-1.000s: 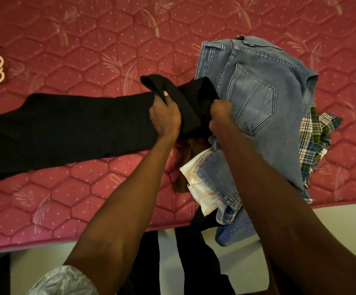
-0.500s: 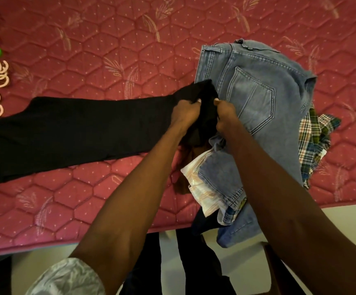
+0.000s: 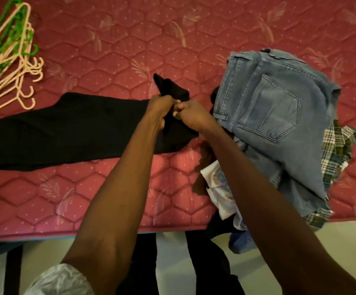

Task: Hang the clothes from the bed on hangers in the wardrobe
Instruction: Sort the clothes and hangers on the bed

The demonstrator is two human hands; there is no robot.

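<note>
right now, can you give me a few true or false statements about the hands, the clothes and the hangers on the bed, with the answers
1. Both hands grip the black garment. True: the left hand and the right hand hold its end close together.
2. The hangers lie on top of the jeans. False: they lie on the mattress at the far left, apart from the jeans.
3. The jeans lie on top of the clothes pile. True.
4. The black garment already hangs on a hanger. False: it lies stretched across the mattress.
5. A plaid shirt shows from under the jeans. True.
</note>
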